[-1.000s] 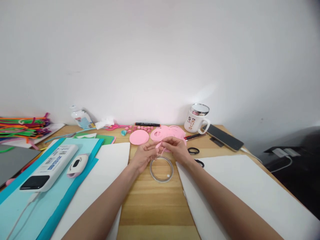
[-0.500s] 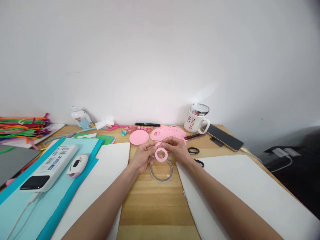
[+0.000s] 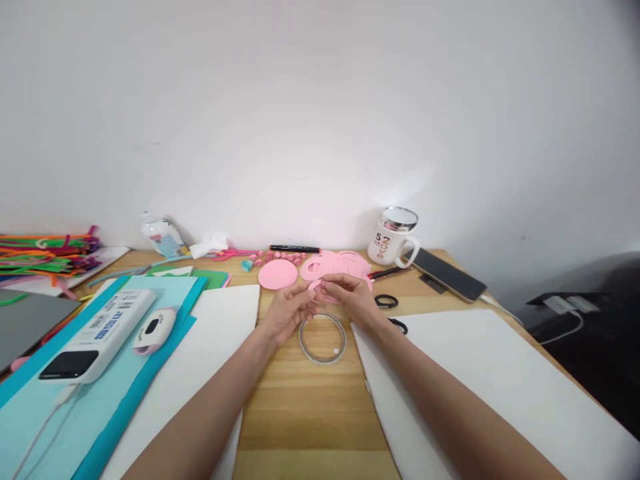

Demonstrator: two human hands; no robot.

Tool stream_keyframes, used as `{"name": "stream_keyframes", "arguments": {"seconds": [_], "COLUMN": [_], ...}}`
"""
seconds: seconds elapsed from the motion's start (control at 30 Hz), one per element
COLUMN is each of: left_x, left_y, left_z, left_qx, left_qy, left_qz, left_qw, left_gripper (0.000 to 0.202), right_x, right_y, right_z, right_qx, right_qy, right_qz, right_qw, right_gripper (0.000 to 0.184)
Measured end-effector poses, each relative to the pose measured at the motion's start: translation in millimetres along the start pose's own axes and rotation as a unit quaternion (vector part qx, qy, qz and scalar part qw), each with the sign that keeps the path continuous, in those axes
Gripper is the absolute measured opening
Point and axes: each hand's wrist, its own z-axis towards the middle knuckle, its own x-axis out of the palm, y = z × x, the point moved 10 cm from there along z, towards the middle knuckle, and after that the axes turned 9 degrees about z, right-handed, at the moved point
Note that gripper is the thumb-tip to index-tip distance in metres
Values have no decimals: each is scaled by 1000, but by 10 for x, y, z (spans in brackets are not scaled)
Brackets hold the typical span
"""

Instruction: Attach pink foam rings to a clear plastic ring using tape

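My left hand [image 3: 291,310] and my right hand [image 3: 350,297] meet above the middle of the table. Between their fingertips they pinch a small piece of pink paper [image 3: 315,285], mostly covered by the fingers. Just below my hands a thin roll of tape [image 3: 323,361] lies flat on the wood. Behind my right hand is a pile of pink paper cut-outs [image 3: 335,263], some with holes. Left of it lies a stack of pink paper circles [image 3: 278,274]. Several small rolled pink paper pieces [image 3: 283,257] and a teal one [image 3: 247,265] sit behind the circles.
Black scissors [image 3: 387,301] lie partly under a white board [image 3: 490,373] at right. A mug [image 3: 393,240] and phone [image 3: 447,275] stand behind. A black marker [image 3: 295,249] lies by the wall. Another white board [image 3: 215,353], a power bank [image 3: 103,333] and pipe cleaners [image 3: 50,257] are at left.
The pink paper ring that hung below my fingertips no longer shows there; only a small pink part remains visible between the fingers. Both hands stay in nearly the same place.
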Motion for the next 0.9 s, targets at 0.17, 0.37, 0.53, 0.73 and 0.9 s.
{"name": "stream_keyframes", "arguments": {"seconds": [0.17,0.37,0.53,0.73,0.9], "left_x": [-3,23,8,17,31], "left_y": [9,9,-14,-8,15], "left_z": [-7,-8,7,10,-6], "left_qx": [1,2,19,22,9], "left_qy": [-4,7,-4,12,12], "left_qz": [9,26,-5,-39,-25], "left_qw": [1000,1000,1000,999,1000], "left_gripper": [20,28,23,22,29], "right_x": [-24,5,-10,-2,-9], "right_y": [-12,35,22,-28,-23], "right_z": [11,1,4,11,19], "right_qx": [0,-17,-13,4,0], "right_qy": [-2,13,4,15,13], "right_qz": [18,6,1,10,8], "right_qw": [1000,1000,1000,1000,1000], "right_gripper": [23,20,22,21,19]}}
